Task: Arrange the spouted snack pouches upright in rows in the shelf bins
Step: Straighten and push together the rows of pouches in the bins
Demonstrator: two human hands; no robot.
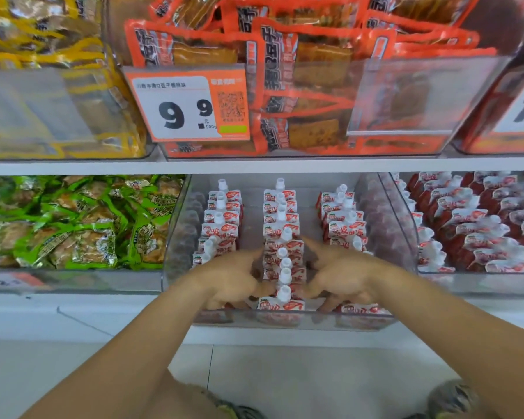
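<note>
pouches (pixel 280 225) with white spouts stand upright in three rows inside a clear bin (pixel 179 237) on the lower shelf, right where both hands have reached in. far to the left of the left hand, green snack packets (pixel 73 225) lie heaped in the neighbouring bin. the left row of pouches (pixel 221 219) runs back from just beyond the left hand's fingers, its nearest pouches hidden under that hand. the left hand (pixel 227 279) is inside the bin with its fingers curled down beside the middle row, touching the pouches there; whether it actually grips one i cannot tell, since the fingertips are blurred and partly hidden. between the two hands the middle row comes all the way to the front wall of the bin, with the front pouch (pixel 280 306) standing just below and between the wrists. the right hand (pixel 348 276) mirrors the left, its forefinger pointing forward against the middle row and its other fingers bent down over the near end of the right row (pixel 344 219); its grip cannot be made out either. to the right of the right hand, another clear bin (pixel 406 225) holds many more of the same red and white pouches (pixel 472 222), packed closely. above both hands, on the upper shelf, sits an orange price tag (pixel 188 105) in front of orange snack packs (pixel 303 71).
</note>
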